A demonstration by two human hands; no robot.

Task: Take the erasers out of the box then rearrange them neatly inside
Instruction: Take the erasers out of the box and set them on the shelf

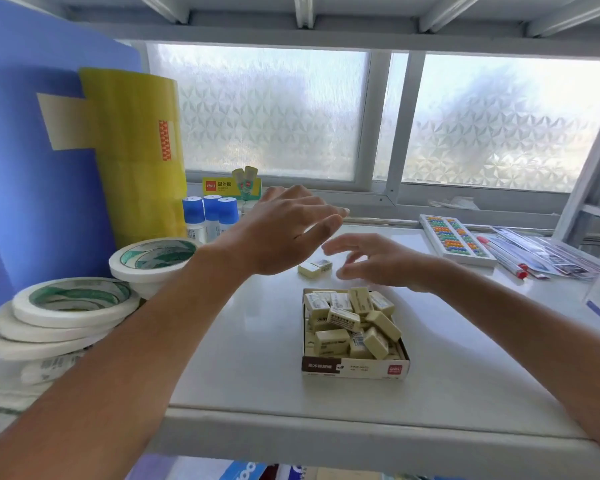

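Observation:
A small open cardboard box (355, 368) stands on the white shelf, filled with several cream erasers (343, 318) lying in a jumble. Two erasers (314, 268) lie loose on the shelf just behind the box. My left hand (284, 233) hovers above and left of those two, fingers spread, holding nothing. My right hand (378, 261) hangs low to their right, fingers apart and blurred, with nothing visible in it.
Rolls of white tape (73, 306) are stacked at the left, with big yellow tape rolls (136, 154) and blue-capped glue bottles (210, 216) behind. A tray of coloured pins (454, 239) and pens (506, 258) lie at the right. The shelf's front edge (326, 427) is near.

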